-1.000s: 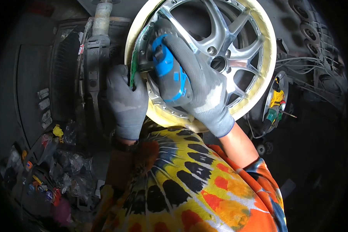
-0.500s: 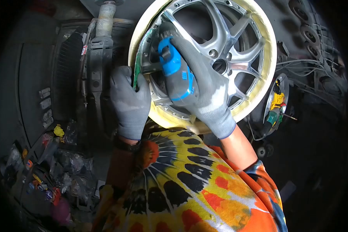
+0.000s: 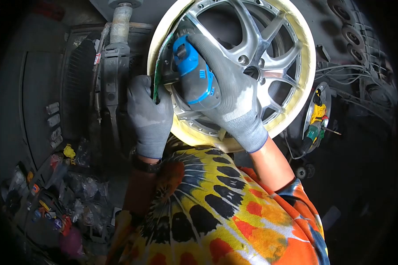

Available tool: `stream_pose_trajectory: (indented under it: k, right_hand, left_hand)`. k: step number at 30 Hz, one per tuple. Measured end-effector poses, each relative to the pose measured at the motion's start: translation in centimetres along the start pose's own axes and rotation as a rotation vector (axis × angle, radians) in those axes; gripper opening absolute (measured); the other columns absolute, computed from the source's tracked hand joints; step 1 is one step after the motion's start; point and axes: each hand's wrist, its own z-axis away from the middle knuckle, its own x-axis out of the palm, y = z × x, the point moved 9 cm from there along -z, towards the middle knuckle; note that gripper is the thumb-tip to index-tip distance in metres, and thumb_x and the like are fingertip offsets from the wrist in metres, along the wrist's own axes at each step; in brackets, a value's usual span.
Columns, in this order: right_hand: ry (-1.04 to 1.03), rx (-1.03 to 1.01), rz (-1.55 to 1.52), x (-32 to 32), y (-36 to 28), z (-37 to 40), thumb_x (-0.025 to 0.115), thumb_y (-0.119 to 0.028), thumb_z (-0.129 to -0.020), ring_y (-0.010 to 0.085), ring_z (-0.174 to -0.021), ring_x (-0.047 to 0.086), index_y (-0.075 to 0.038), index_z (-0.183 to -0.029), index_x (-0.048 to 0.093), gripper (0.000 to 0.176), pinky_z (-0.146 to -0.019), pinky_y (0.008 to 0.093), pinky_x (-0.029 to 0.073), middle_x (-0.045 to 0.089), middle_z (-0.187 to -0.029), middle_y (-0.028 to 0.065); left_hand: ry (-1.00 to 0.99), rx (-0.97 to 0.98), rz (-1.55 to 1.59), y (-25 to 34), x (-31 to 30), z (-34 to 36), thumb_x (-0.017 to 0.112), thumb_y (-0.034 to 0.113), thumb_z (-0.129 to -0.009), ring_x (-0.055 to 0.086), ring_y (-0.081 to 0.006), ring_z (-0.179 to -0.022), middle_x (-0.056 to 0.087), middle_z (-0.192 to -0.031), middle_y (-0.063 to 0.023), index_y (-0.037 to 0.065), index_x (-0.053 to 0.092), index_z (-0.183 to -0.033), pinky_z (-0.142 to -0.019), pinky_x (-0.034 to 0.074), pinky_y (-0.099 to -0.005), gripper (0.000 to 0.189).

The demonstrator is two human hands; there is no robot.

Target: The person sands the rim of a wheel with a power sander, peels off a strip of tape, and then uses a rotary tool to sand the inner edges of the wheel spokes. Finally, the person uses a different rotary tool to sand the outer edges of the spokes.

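Two gray-gloved hands at a silver, multi-spoked metal wheel (image 3: 255, 47). Since a moment ago, shows a slight shift of the blue-and-black handheld power tool (image 3: 194, 75) away from the wheel's hub, toward its left edge; puts the tool, by judgement, nearer the stretch of inner rim being worked, with only a small change of position. Grips the tool's body firmly in the right hand (image 3: 234, 92), with the forearm coming up from below the wheel. Rests the left hand (image 3: 150, 115) just outside the wheel's lower left, thumb and fingers around the lower end of a thin green-edged strip (image 3: 156, 81); cannot tell whether pinched tight or merely steadied. Places the wheel straight ahead of the torso, face up toward the camera, with its top cut off by the view. Looks bright and smooth on the spokes, shadowed along the left inner rim, with small bolts dotted around the ring and holes around the round center opening (image 3: 251, 73). Carries a pale yellow covering (image 3: 306, 48) around the outer rim, uneven along the lower edge. To the wheel's lower right, includes a green-and-yellow tool (image 3: 313, 131), well apart from both gloves.
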Motion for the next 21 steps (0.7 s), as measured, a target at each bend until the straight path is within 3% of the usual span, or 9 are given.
stream_pose_trajectory:
  k: [5, 7, 9, 12, 13, 21]
  right_hand:
    - [0.114, -0.044, -0.015, -0.3, 0.9, 0.5, 0.090, -0.036, -0.076, 0.0223, -0.070, 0.074, -0.016, -0.147, 0.061, 0.080, -0.059, 0.0336, 0.056, 0.073, -0.087, 0.0066]
    - [0.126, -0.053, -0.023, -0.6, 0.6, 0.4, 0.090, -0.035, -0.076, 0.0222, -0.069, 0.074, -0.016, -0.146, 0.061, 0.079, -0.058, 0.0336, 0.056, 0.072, -0.086, 0.0066]
    - [-0.014, 0.025, 0.052, -0.1, -0.1, 0.2, 0.089, -0.035, -0.077, 0.0216, -0.067, 0.074, -0.016, -0.146, 0.062, 0.077, -0.057, 0.0337, 0.056, 0.071, -0.083, 0.0059]
    - [-0.012, 0.040, 0.077, 0.1, 0.5, 1.2, 0.089, -0.035, -0.077, 0.0216, -0.066, 0.073, -0.017, -0.147, 0.061, 0.078, -0.056, 0.0344, 0.055, 0.070, -0.083, 0.0055]
    - [0.074, -0.007, 0.031, -0.3, 0.4, 1.2, 0.089, -0.037, -0.076, 0.0222, -0.065, 0.072, -0.018, -0.150, 0.058, 0.082, -0.055, 0.0350, 0.054, 0.069, -0.081, 0.0051]
    - [-0.016, 0.014, 0.014, 0.4, 0.7, 0.8, 0.088, -0.036, -0.075, 0.0225, -0.064, 0.071, -0.018, -0.150, 0.058, 0.082, -0.055, 0.0345, 0.053, 0.067, -0.082, 0.0055]
  left_hand:
    - [-0.051, -0.090, 0.015, -0.2, 0.3, -0.1, 0.074, 0.011, -0.089, 0.064, -0.0410, -0.087, 0.061, -0.098, -0.0198, 0.003, 0.060, -0.108, -0.078, 0.052, -0.0459, 0.025]
    - [-0.025, -0.038, -0.001, -0.1, 0.3, -0.2, 0.074, 0.011, -0.089, 0.064, -0.0412, -0.087, 0.061, -0.098, -0.0197, 0.002, 0.060, -0.108, -0.078, 0.052, -0.0461, 0.025]
    - [0.004, 0.017, -0.020, 0.4, 0.0, -0.2, 0.074, 0.011, -0.090, 0.064, -0.0413, -0.087, 0.060, -0.098, -0.0197, 0.002, 0.059, -0.109, -0.078, 0.052, -0.0463, 0.025]
    - [-0.022, -0.018, 0.033, 0.3, 0.0, -0.4, 0.074, 0.011, -0.090, 0.064, -0.0415, -0.088, 0.060, -0.098, -0.0201, 0.002, 0.059, -0.109, -0.080, 0.052, -0.0471, 0.026]
    - [-0.033, -0.043, 0.043, 0.0, 0.1, -0.3, 0.073, 0.010, -0.090, 0.063, -0.0414, -0.088, 0.060, -0.098, -0.0201, 0.001, 0.059, -0.109, -0.080, 0.052, -0.0473, 0.025]
    - [-0.067, -0.045, 0.030, -0.2, 0.2, -0.4, 0.074, 0.010, -0.090, 0.066, -0.0399, -0.090, 0.063, -0.100, -0.0198, 0.002, 0.061, -0.111, -0.081, 0.053, -0.0462, 0.025]
